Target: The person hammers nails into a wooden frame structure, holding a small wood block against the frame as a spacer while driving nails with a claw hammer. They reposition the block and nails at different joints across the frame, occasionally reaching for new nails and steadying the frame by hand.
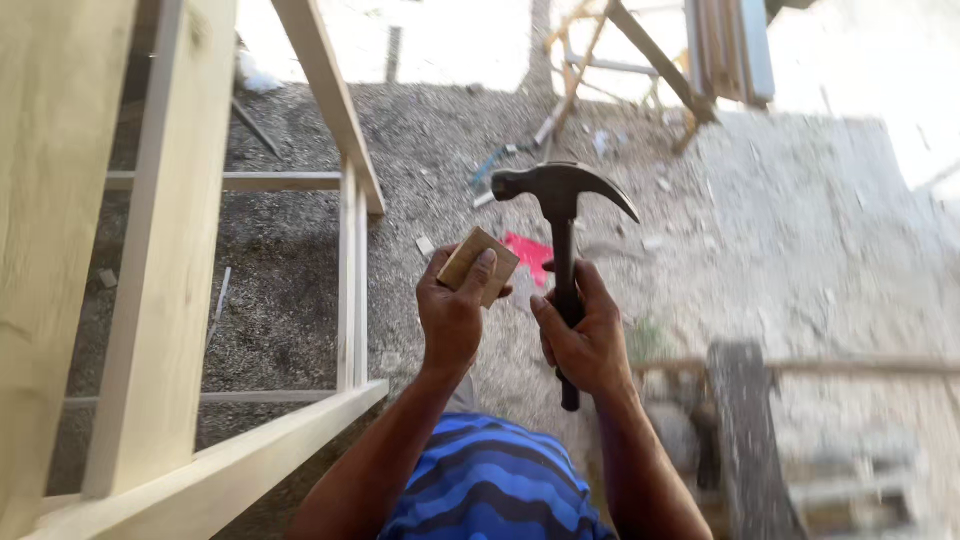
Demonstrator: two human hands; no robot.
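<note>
We look down past a pale wooden frame (pixel 170 300) filling the left of the scene, over gravel ground (pixel 800 260) that runs to the far side, with a dark plank (pixel 745 440) lying near right. Our right hand (pixel 585 335) has its fingers wrapped shut around the handle of a dark claw hammer (pixel 560 215), head pointing far. Just left of it, our left hand (pixel 455 315) pinches a small wooden block (pixel 478 262) between thumb and fingers.
</note>
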